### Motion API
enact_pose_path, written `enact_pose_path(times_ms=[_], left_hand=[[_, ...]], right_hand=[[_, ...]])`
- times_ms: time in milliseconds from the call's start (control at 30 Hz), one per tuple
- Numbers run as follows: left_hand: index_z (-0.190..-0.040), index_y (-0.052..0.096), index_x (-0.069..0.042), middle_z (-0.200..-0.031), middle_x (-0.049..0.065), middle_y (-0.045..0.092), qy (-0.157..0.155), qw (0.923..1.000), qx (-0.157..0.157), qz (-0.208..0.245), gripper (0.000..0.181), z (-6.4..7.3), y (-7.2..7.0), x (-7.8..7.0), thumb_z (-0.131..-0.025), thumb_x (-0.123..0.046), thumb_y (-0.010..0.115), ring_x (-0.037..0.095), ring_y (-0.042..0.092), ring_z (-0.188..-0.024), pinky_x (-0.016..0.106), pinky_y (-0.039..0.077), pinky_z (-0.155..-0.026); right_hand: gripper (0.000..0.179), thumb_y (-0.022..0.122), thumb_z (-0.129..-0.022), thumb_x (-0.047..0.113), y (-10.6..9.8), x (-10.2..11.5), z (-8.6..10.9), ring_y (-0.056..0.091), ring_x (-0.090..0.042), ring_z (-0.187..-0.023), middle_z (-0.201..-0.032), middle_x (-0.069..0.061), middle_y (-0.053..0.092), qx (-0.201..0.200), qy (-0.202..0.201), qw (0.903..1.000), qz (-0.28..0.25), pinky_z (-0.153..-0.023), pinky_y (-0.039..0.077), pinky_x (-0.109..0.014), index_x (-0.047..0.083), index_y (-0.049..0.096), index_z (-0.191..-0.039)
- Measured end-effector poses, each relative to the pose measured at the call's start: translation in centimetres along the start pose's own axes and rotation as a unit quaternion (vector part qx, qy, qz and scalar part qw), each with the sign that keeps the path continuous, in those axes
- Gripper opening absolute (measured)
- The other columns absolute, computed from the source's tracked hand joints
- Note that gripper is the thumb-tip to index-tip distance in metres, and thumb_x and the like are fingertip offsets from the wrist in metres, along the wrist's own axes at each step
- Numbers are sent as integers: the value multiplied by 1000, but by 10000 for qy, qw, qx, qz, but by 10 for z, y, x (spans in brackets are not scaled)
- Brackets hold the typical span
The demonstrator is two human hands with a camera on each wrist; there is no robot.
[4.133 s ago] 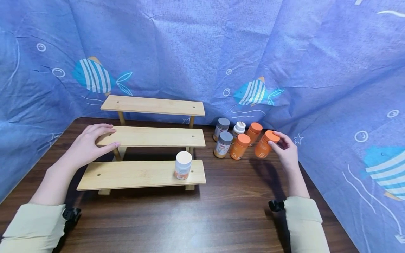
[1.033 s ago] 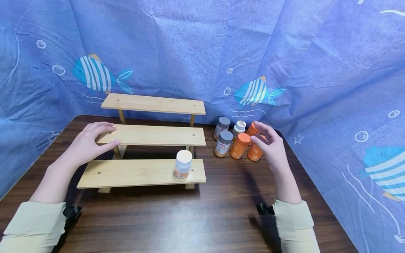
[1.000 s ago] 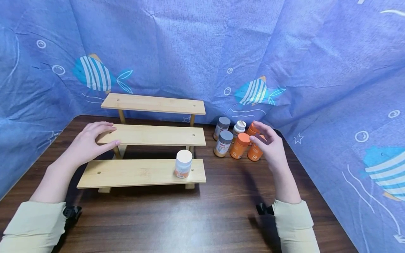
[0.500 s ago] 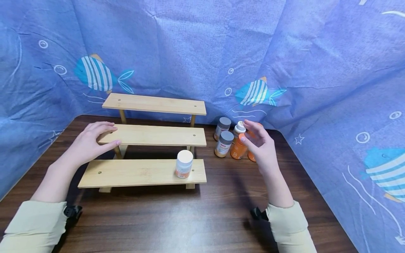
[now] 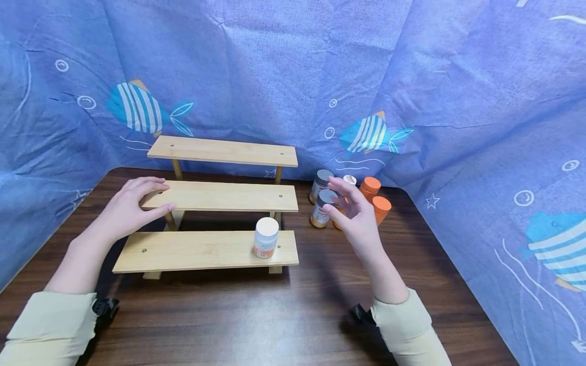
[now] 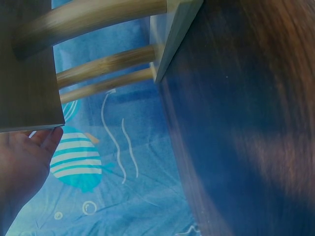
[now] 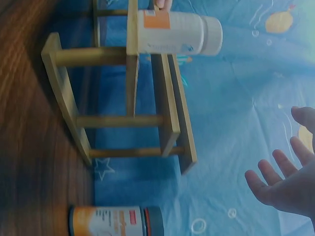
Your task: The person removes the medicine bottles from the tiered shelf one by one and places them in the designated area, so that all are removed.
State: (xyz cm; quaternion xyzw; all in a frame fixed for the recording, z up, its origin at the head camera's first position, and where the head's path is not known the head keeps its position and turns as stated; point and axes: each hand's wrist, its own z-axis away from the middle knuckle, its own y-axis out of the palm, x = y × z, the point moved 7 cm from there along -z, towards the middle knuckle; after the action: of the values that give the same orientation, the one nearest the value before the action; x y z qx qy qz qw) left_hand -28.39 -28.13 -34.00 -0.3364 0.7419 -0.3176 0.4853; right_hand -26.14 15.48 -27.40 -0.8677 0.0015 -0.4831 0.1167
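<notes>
My left hand (image 5: 133,206) grips the left end of the middle board on a three-tier wooden shelf (image 5: 229,196), thumb at the front edge and fingers at the back. A white bottle (image 5: 265,239) with an orange-banded label stands upright on the lowest board, near its right end. My right hand (image 5: 357,218) holds nothing; its fingers are spread and loosely bent. In the head view its fingertips overlap the front grey-lidded bottle (image 5: 319,216). The right wrist view shows fingers apart, with that white bottle (image 7: 177,33) on the shelf beyond.
Another grey-lidded bottle (image 5: 318,189) stands behind the front one. Beside it, a white-capped bottle (image 5: 350,180) is partly hidden by my right hand, as is one orange jar. Orange jars (image 5: 370,187) stand to the right. A blue fish-patterned cloth (image 5: 284,76) hangs behind the table.
My right hand has let go of an orange jar, now standing beside the others, and has moved left toward the grey-lidded bottles. My left hand stays on the shelf.
</notes>
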Motion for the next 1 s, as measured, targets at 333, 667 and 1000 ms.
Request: enact_pose_path(times_ms=[333,667,1000], left_hand=[[-124,57,-6,-138,18,43,33,10000,-16,15,58,0,-1,-1,-82,-43,71,44,30,-131,66,24,-100],[-124,57,-6,-138,18,44,43,10000,-31,-17,58,-1,0,1,-82,-43,71,44,30,-131,66,24,-100],[-125,56,-6,-139,18,42,-23,10000,13,-24,59,0,0,1,-82,-45,70,44,29,-131,66,23,-101]], right_hand=[[48,69,-84,1,28,-3,4,48,-23,-126,-136,-10,51,358,-99,9992,-117,-104,41,-42,3,53,-129],[49,69,-84,1,56,-6,6,48,-24,-126,-136,-7,52,901,-257,9956,76,-103,41,-42,8,54,-130],[45,70,-84,7,82,-7,9,45,-15,-130,-136,-3,53,1486,-254,9875,460,-102,43,-41,8,56,-127]])
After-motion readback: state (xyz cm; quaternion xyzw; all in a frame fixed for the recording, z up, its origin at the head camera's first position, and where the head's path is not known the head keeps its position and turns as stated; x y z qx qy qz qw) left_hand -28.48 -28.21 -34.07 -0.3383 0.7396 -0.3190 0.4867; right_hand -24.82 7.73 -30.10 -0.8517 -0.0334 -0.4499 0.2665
